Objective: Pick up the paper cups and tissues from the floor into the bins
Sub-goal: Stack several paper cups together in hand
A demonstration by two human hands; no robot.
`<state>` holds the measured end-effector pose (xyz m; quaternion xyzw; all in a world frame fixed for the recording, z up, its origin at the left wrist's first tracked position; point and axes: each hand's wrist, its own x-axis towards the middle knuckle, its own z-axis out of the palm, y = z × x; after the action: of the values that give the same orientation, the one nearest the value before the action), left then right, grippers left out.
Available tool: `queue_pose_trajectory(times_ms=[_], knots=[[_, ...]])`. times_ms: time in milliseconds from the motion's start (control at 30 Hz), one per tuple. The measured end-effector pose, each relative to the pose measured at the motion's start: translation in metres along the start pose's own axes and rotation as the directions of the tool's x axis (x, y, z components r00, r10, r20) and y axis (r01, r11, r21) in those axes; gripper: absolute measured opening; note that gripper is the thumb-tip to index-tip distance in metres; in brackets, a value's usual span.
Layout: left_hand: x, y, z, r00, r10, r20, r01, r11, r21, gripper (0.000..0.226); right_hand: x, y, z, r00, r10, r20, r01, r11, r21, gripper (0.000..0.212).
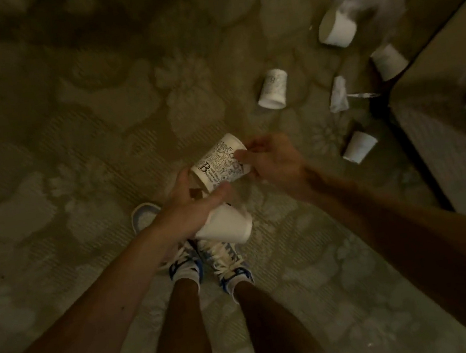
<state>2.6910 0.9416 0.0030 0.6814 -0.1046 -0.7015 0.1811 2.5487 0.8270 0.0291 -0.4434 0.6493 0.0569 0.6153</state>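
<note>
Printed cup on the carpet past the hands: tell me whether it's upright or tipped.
Tipped. The printed cup lies on its side on the carpet, open rim toward the viewer, base pointing away.

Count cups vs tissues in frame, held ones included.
Paper cups in hands: 2, printed cup and plain white cup
Paper cups on the carpet: 4
Crumpled tissues clearly visible: 1
Total: 7; the blurry white mass at top right is unclear.
</note>
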Motion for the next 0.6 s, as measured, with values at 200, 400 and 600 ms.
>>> queue_pose_trajectory(times_ms=[200, 400, 600], knots=[[-0.024, 0.057, 0.014, 0.997, -0.022, 0.075, 0.016, 0.997, 0.073, 0.065, -0.037, -0.031, -0.046, 0.997, -0.001, -0.079, 0.009, 0.994, 0.107, 0.010], [-0.004, 0.078, 0.037, 0.998, 0.001, 0.057, -0.010, 0.990, 0.144, 0.050, -0.023, -0.026, -0.082, 0.995, 0.061, -0.080, -0.047, 0.985, 0.163, 0.009], [0.041, 0.086, 0.052, 0.988, -0.073, -0.136, 0.086, 0.992, 0.095, 0.056, 0.055, -0.008, -0.117, 0.947, 0.247, -0.205, -0.191, 0.947, 0.257, 0.033]])
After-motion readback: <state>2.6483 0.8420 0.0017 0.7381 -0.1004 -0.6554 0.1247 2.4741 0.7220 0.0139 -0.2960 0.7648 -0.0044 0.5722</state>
